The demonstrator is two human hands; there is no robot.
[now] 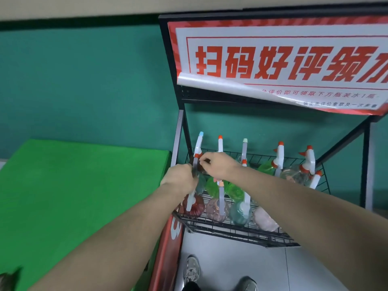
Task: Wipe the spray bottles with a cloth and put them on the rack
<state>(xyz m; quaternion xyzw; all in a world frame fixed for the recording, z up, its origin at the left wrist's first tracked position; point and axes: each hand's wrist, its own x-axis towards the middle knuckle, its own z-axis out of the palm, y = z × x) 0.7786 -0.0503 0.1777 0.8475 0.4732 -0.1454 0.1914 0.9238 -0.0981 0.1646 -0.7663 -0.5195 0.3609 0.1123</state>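
A dark brownish spray bottle [198,166] with a white trigger head and a pale blue nozzle tip stands upright at the back left corner of the wire rack [241,232], held between both hands. The left hand [180,178] is closed around its left side, and the right hand [216,165] pinches it near the neck with fingers curled; whether a cloth is in either hand cannot be told. Around it stand other spray bottles in rows: green ones [214,186] just in front, a red one [194,204], a pinkish one [217,208] and a teal one [240,213] along the front edge, and clear and green bottles with orange-tipped heads [294,173] to the right. The rack is a black wire shelf in a black metal frame, topped by a red-and-white sign [283,61] with a curling lower corner. To the left lies a bright green table [73,196]. Behind is a teal wall [84,80], and below a grey floor [231,259] with two shoes [192,269].
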